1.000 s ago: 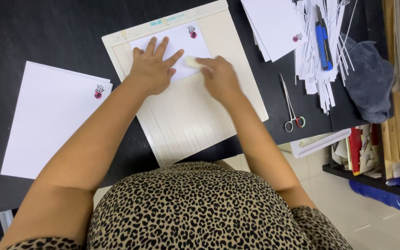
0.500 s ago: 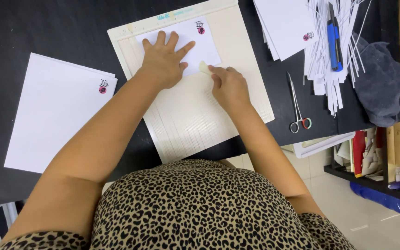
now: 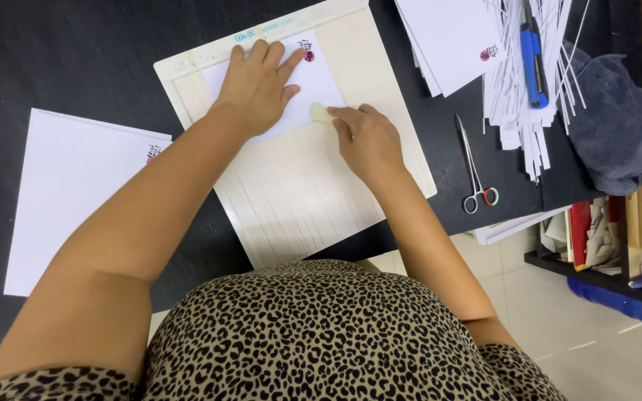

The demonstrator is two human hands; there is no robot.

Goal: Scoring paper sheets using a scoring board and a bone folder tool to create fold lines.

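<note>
Left hand [image 3: 255, 89] stayed flat on white card [image 3: 313, 82]; right hand [image 3: 365, 137] had slid cream folding tool [image 3: 321, 113], pinched, down grooved board [image 3: 299, 193].

- A black table [image 3: 76, 52] fills most of the view, its top matte and dark.
- Its right edge ends above a pale tiled floor [image 3: 559, 327], with thin grout lines showing.
- Beside the table on the right stands a low dark shelf [image 3: 596, 276] crammed with papers and a red item.
- A blue object [image 3: 618, 303] lies on the floor just below that shelf.
- Light is even and soft, casting only faint shadows on the tabletop.
</note>
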